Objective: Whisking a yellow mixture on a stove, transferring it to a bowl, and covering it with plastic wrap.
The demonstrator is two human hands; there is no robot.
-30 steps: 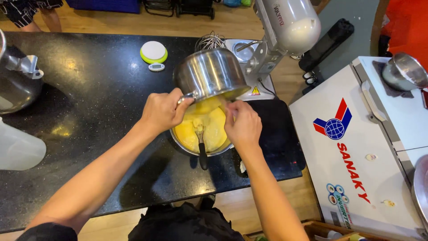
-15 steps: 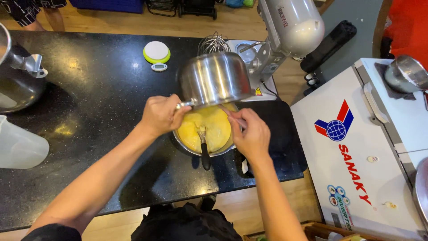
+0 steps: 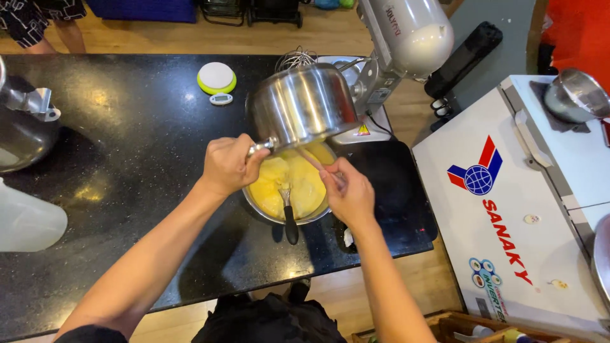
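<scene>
My left hand (image 3: pixel 230 165) grips the handle of a steel saucepan (image 3: pixel 304 105) and holds it tipped over a metal bowl (image 3: pixel 257 206) of yellow batter (image 3: pixel 304 187) on the black counter. My right hand (image 3: pixel 348 194) holds a thin wooden spatula (image 3: pixel 312 161) whose far end reaches up into the tilted pan's mouth. A black-handled utensil (image 3: pixel 290 219) rests in the bowl with its handle pointing toward me.
A stand mixer (image 3: pixel 401 38) with a whisk (image 3: pixel 295 60) stands behind the pan. A round green-rimmed scale (image 3: pixel 216 77) lies at the back, another mixer bowl (image 3: pixel 22 133) at left, a white jug (image 3: pixel 28 222) at the near left. A white chest freezer (image 3: pixel 527 190) stands at right.
The pan has been tipped a little further and shifted slightly right. My right hand has moved right and down with the spatula.
</scene>
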